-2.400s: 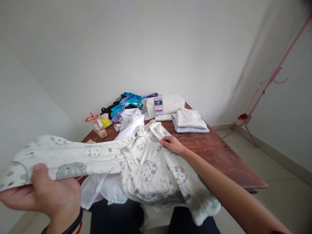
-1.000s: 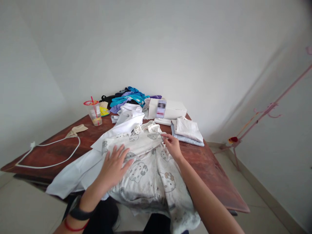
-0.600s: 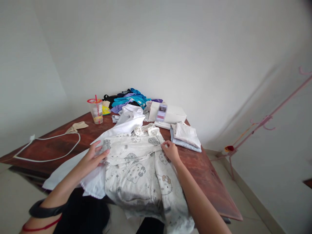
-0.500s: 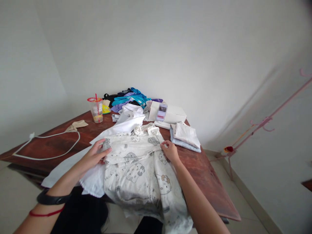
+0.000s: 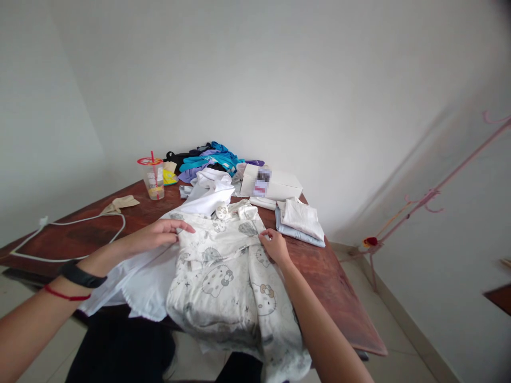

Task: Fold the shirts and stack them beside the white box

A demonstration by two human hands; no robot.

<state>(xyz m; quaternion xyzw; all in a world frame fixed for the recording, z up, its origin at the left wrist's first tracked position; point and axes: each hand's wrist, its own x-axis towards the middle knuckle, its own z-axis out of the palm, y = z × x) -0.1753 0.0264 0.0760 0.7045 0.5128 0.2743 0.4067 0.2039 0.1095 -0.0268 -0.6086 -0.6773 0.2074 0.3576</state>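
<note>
- The right hand has the thumb and the fingers brought together, and they appear to pinch the right edge of the printed shirt, near its shoulder.
- The left hand lies on the opposite edge, its fingers reaching over the cloth; if the thumb grips from below, I cannot tell.
- Between the two hands, one layer of the shirt lies crosswise, going from one grip to the other.
- The long axis of the shirt is across this line: the collar is just beyond the grips, nearer to the right hand, and the body comes back toward the person, over the near edge of the table.
- A sleeve runs lengthwise from the right hand toward the person, beside the right forearm; the right hand is the nearer one to it.
- Under the left wrist and beyond it, there is a white garment.
- Beyond the right hand, to its right, is a folded stack.
</note>
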